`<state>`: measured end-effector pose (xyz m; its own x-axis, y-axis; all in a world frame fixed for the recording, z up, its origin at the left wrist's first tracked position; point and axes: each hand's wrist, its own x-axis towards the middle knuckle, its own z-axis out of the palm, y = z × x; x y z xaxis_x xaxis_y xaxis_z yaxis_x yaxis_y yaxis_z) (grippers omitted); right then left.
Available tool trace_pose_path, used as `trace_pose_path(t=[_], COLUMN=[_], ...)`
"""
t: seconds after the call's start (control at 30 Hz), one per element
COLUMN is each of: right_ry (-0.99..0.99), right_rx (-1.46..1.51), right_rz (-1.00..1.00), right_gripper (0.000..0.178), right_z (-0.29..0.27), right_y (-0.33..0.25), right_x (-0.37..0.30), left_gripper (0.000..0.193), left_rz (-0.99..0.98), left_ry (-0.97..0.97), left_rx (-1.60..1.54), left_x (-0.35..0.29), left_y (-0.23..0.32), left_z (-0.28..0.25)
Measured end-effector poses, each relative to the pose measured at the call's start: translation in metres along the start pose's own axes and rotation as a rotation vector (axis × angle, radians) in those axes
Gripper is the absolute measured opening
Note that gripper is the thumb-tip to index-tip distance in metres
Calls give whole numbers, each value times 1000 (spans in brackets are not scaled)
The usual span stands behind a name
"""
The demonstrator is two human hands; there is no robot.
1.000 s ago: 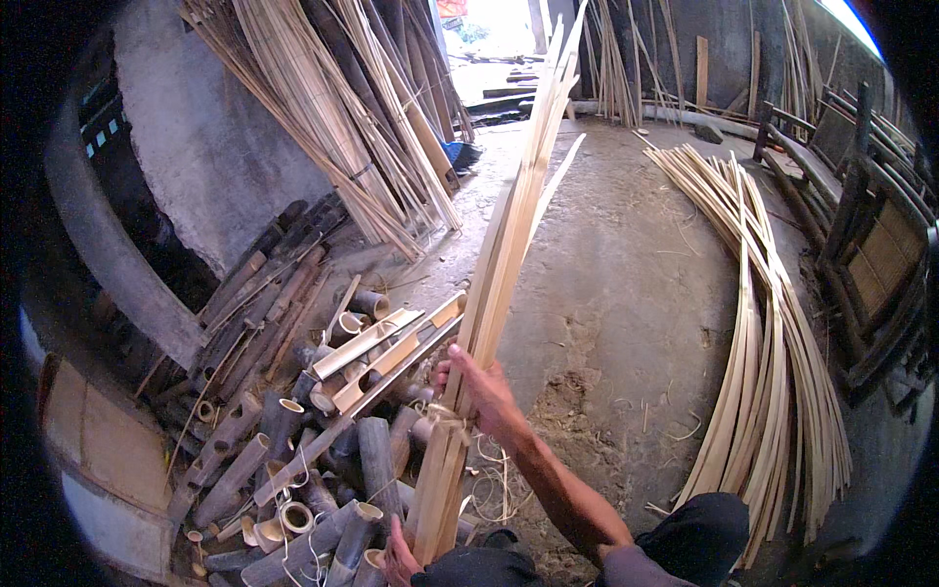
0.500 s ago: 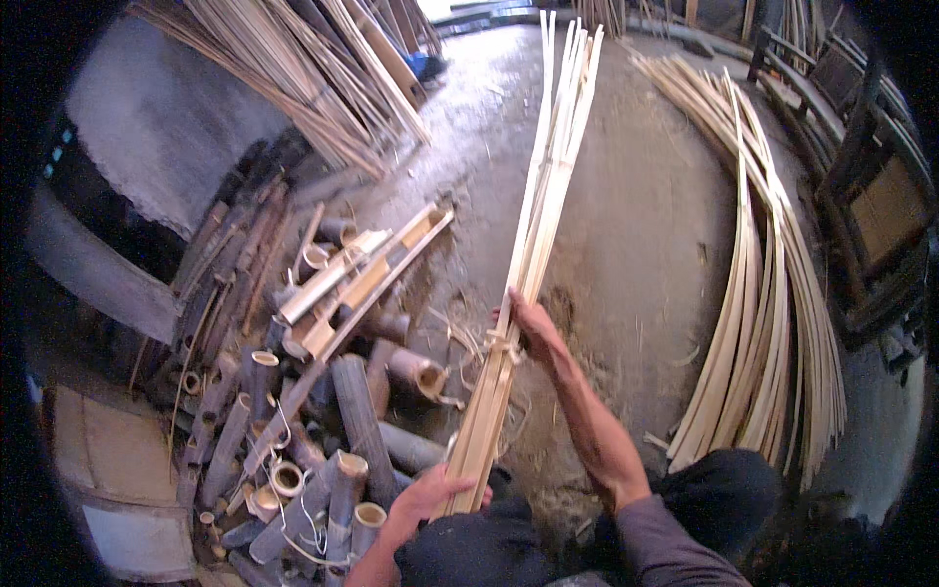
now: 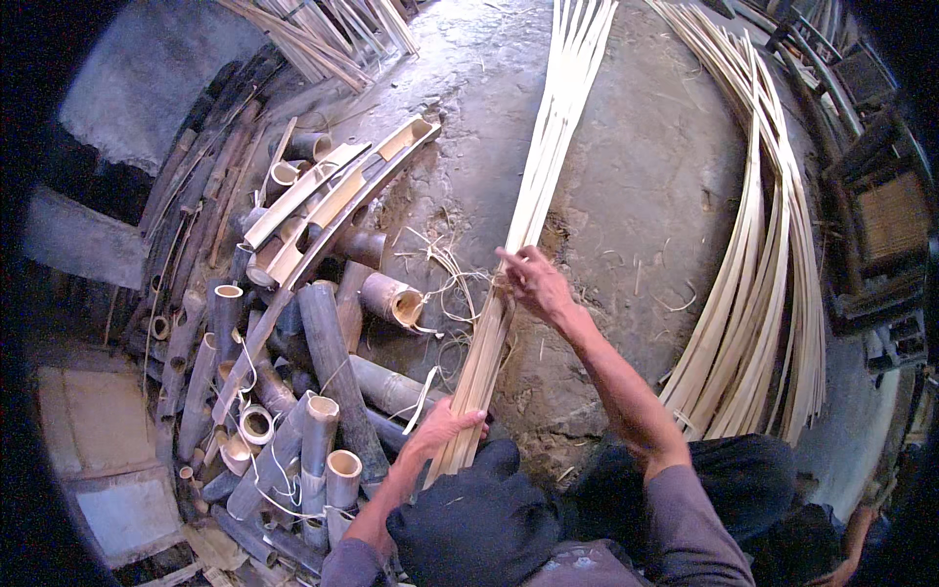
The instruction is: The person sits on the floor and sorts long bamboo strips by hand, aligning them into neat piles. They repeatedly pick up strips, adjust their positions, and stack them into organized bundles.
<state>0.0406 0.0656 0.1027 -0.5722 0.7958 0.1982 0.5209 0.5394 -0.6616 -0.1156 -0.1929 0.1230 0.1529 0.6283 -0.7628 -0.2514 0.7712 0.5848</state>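
A long bundle of pale bamboo strips (image 3: 548,166) slants away from my lap, spreading slightly at its far end. My left hand (image 3: 445,430) is wrapped round the bundle's near part, just in front of my dark-trousered knee. Farther up, my right hand (image 3: 536,282) lies over the bundle's right edge, beside a narrow tie (image 3: 501,286) round the strips. Its index finger stretches out leftward across them and the fingers are apart; their undersides are hidden.
Cut bamboo tubes (image 3: 321,421) and split bamboo halves (image 3: 342,201) are heaped on the left. A larger pile of loose strips (image 3: 753,323) lies on the right. Thin shavings (image 3: 445,259) litter the floor beside the bundle. Another person's forearm (image 3: 857,543) shows at the lower right.
My right hand has loosened from round the bundle, its index finger now extended. The view has tipped down, so the scene sits higher. My left hand keeps its hold.
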Motion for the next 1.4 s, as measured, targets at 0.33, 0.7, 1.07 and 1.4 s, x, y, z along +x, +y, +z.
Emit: trace_pose_path(t=[0.33,0.7,1.07,1.4], right_ry=[-527,-764,-798,-1083], right_rx=[-716,-79,-323,551], right_rz=[-921,-291,-189,-86], right_gripper=[14,22,36,36], right_z=[-31,-58,-58,-34], right_y=[9,22,38,5], right_x=[27,72,67,27], left_gripper=[38,36,37,30], left_rz=[47,49,37,118], left_ry=[86,44,87,140], left_rx=[75,130,89,184], left_x=[-6,-9,-5,-3], left_y=[-3,-2,-7,-10], left_z=[22,17,22,23])
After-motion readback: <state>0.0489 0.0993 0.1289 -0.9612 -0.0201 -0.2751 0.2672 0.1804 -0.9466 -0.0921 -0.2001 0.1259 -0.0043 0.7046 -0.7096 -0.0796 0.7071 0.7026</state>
